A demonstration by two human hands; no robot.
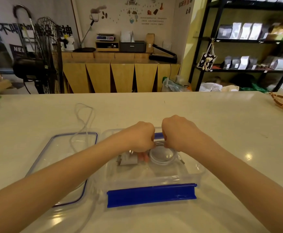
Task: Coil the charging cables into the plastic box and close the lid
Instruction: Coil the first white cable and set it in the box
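White coiled cable (162, 156) in plastic box (154, 177), both hands (141, 137) gripping

Both bare forearms reach forward from the bottom corners and draw together toward the middle of the view. The left hand (141, 136) is seen from the back, knuckles up, its fingers curled downward and their tips hidden beneath the hand. The right hand (177, 132) lies just beside it, also back-up, fingers curled under in the same way. The two hands sit side by side, with only a narrow gap between the knuckles, at about the same height. Both wrists are roughly straight with the forearms. What the curled fingers press or pinch cannot be made out from this angle.
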